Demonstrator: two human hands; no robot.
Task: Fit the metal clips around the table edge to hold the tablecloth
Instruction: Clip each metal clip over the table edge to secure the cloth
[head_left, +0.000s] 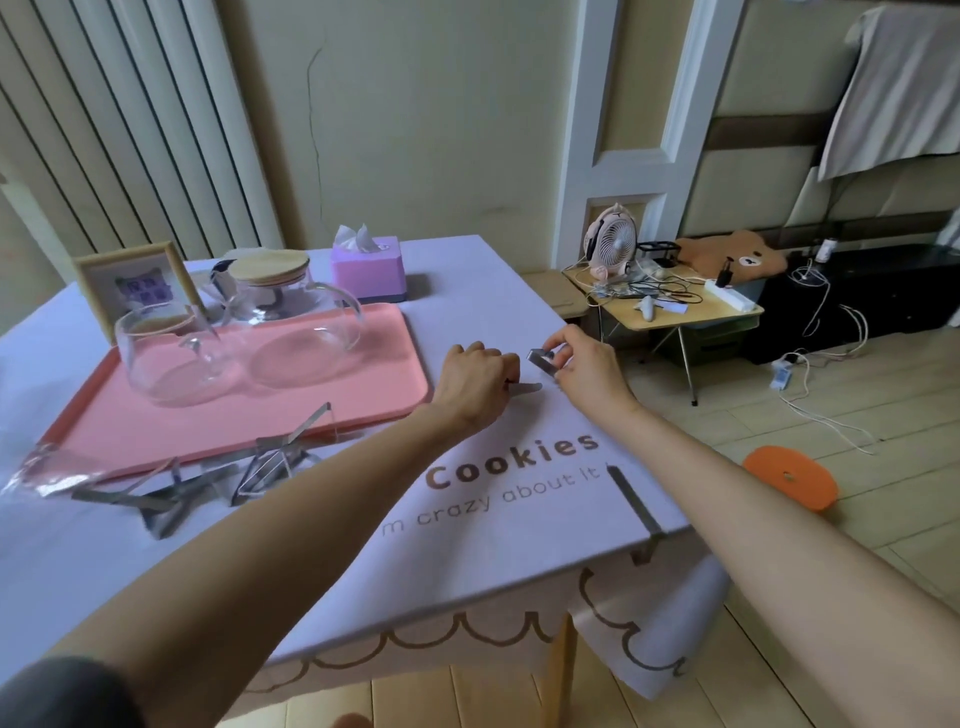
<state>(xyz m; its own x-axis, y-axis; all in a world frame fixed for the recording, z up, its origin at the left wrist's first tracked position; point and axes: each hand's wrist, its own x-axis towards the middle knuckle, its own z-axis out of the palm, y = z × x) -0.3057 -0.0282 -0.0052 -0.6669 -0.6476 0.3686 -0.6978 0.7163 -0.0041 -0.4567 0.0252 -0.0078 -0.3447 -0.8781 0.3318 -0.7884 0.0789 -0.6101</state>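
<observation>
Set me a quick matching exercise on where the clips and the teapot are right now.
Things:
1 held clip
2 fitted clip
3 loose clips
4 glass teapot

Places:
A on the pink tray
B pinched by the right hand
C on the tablecloth, in front of the tray
D hooked over the table edge

Pairs: 1-B, 2-D, 3-C, 4-A

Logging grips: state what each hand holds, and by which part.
Right hand pinches a metal clip at its bent end; left hand grips a flat metal strip by one end, possibly that clip's arm.
</observation>
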